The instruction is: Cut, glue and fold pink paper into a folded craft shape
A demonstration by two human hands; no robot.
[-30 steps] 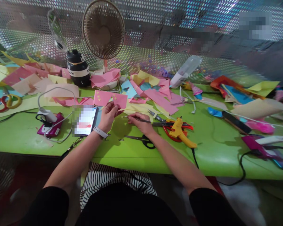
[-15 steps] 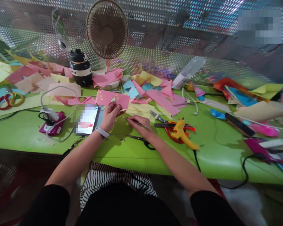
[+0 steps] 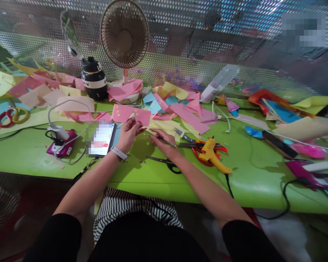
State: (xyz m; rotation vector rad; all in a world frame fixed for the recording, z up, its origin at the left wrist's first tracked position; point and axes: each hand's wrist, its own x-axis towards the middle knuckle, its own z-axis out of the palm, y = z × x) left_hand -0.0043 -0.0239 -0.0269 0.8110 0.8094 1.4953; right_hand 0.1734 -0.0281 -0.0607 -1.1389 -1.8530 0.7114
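With left hand (image 3: 128,134), pinches the lower edge of a pink paper (image 3: 121,113) between thumb and fingers — well left of the yellow glue gun (image 3: 208,151) and farther back. With right hand (image 3: 166,150), left of the glue gun, grips a slim metal tool (image 3: 168,142) in closely bunched fingers, aiming it leftward, near the left hand. Has black-handled scissors (image 3: 168,162) lying left of the glue gun — and a black bar (image 3: 279,143) well to its right.
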